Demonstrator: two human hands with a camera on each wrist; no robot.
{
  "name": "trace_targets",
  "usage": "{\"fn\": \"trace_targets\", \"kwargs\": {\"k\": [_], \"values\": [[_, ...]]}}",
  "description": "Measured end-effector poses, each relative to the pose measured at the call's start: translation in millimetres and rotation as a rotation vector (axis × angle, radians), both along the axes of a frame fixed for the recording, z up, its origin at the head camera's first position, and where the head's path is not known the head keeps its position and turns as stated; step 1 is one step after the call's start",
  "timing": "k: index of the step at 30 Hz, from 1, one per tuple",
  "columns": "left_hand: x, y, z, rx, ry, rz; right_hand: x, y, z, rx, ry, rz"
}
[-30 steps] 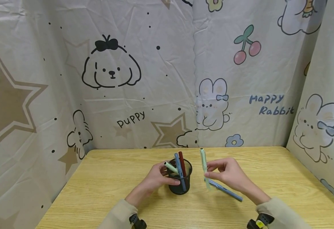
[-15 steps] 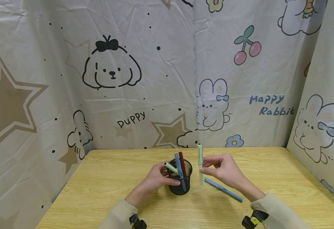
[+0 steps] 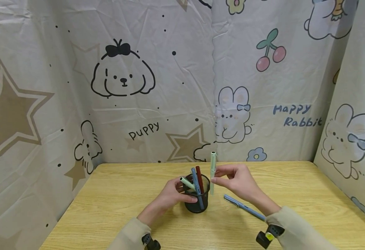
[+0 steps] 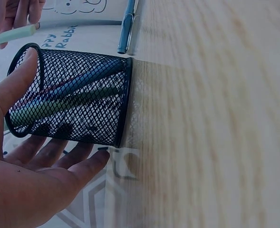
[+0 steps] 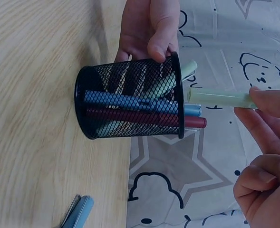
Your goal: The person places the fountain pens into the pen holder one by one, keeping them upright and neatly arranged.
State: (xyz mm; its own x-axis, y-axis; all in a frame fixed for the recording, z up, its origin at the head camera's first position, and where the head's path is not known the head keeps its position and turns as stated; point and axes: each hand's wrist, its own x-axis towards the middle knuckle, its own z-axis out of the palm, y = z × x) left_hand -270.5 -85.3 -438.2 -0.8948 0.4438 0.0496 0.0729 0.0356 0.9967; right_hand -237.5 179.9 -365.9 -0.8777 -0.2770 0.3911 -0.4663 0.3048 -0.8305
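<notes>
Wooden table (image 3: 113,205), cartoon-print cloth (image 3: 138,86) behind. Pale green pen (image 3: 212,173) upright, just right of black mesh pen cup (image 3: 197,198), lower end level with cup rim, pinched in fingers of right hand (image 3: 237,182). Left hand (image 3: 170,196) curled round cup, thumb on rim. Blue, red, light green pens inside cup. Blue pen (image 3: 244,207) flat on table, right of cup, under right forearm.
</notes>
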Motion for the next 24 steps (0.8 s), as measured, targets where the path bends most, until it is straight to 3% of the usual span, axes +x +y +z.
{"fn": "trace_targets", "kwargs": {"k": [8, 24], "values": [[-0.1, 0, 0.0, -0.004, -0.002, -0.004, -3.6, -12, 0.6, -0.01, 0.046, -0.002], [-2.5, 0, -3.8, -0.024, -0.004, 0.014, -13.8, -28, -8.5, 0.01, 0.042, -0.017]]}}
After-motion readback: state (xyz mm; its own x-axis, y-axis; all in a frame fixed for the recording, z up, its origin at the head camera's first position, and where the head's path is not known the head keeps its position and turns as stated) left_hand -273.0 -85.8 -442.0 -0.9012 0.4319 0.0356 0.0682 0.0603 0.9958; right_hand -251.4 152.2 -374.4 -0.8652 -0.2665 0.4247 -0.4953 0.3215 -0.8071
